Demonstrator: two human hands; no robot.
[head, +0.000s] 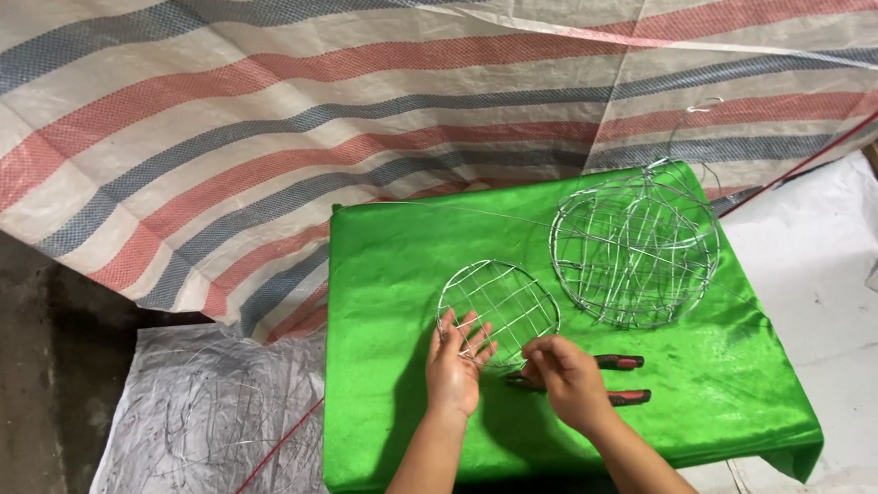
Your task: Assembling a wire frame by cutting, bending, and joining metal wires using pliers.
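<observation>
1. A striped tarp (267, 98) in red, blue and white hangs behind and above the counter.
2. The counter (401, 405) is covered with shiny green cloth.
3. A large round wire basket (635, 249) sits at the far right of the counter, well apart from both hands.
4. A small round wire grid (501, 302) lies flat near the middle of the counter, in front of the basket.
5. The left hand (456, 363) rests on the near left edge of the grid, fingers spread and pressing on the wire.
6. The right hand (564, 376) pinches at the grid's near right rim, fingertips drawn together on the wire.
7. Red-handled pliers (620, 379) lie just beside the right hand, partly hidden by it.
</observation>
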